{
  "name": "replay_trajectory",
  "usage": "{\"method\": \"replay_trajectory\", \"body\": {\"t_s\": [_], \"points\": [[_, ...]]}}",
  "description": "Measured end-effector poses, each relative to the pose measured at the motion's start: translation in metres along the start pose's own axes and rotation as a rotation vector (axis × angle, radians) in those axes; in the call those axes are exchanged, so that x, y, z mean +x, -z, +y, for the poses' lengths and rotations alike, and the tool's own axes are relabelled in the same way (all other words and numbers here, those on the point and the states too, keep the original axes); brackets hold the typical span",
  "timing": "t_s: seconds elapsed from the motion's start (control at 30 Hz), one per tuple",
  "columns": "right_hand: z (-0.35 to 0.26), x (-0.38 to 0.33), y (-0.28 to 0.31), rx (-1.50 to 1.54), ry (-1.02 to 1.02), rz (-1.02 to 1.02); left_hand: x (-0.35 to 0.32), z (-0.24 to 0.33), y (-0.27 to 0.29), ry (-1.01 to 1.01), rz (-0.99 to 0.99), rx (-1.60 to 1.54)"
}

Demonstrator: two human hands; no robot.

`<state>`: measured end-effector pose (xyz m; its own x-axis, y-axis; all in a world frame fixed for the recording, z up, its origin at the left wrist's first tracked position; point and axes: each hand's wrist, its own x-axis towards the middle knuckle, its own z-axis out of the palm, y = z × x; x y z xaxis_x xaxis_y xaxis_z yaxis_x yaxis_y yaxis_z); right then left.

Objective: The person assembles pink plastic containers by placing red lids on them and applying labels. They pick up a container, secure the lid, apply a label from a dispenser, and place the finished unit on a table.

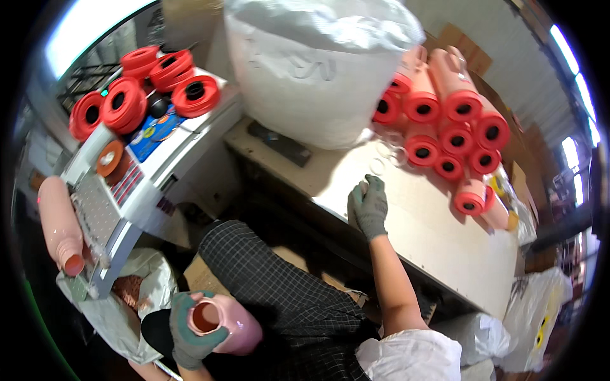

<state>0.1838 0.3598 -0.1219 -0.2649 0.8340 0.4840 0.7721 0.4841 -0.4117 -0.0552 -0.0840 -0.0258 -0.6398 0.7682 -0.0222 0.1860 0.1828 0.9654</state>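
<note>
Near my lap at the lower left, my left hand [190,336] in a grey-green glove is closed around a pink bottle [241,327]. The bottle is tilted, and its open mouth faces up. Over the white-topped table, my right hand [370,206] wears the same kind of glove. Its fingers are drawn together, and a small pale spot shows at their tips; what they hold, if anything, I cannot make out. Just beyond those fingertips lie several thin whitish rings [377,166].
A large white sack [305,82] stands at the table's back. Pink bottles with red ends [457,136] are stacked at its right. On the left, red spools [124,105] sit by a grey machine [98,206], with another pink bottle [58,219] on it. Below is an open bag [159,279].
</note>
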Motion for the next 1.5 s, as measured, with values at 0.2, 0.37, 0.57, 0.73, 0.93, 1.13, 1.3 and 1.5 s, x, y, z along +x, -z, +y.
{"method": "replay_trajectory", "body": {"t_s": [0.2, 0.37, 0.57, 0.73, 0.93, 1.13, 1.3, 1.5], "points": [[-0.041, -0.005, 0.018, 0.43, -0.208, -0.206, 0.001, -0.004, 0.007, -0.214, -0.066, 0.339], [-0.206, -0.075, 0.038, 1.143, 0.529, -0.564, -0.007, 0.034, -0.028, -0.383, 0.138, 0.647], [-0.263, -0.12, 0.066, 0.983, 1.046, -0.491, -0.027, 0.037, -0.02, -0.442, 0.224, 0.702], [-0.264, -0.122, 0.082, 1.034, 1.13, -0.459, -0.03, 0.032, -0.012, -0.51, 0.201, 0.603], [-0.26, -0.117, 0.104, 0.996, 1.121, -0.712, -0.028, 0.068, -0.006, -0.554, 0.045, 0.916], [-0.28, -0.146, 0.1, 1.012, 0.993, -0.815, -0.04, 0.076, 0.003, -0.367, 0.191, 1.072], [-0.296, -0.131, 0.112, 0.943, 0.99, -1.017, -0.02, 0.111, 0.018, -0.342, 0.042, 1.295], [-0.272, -0.145, 0.1, 0.826, 1.109, -0.767, 0.001, 0.089, 0.031, -0.243, -0.388, 1.059]]}}
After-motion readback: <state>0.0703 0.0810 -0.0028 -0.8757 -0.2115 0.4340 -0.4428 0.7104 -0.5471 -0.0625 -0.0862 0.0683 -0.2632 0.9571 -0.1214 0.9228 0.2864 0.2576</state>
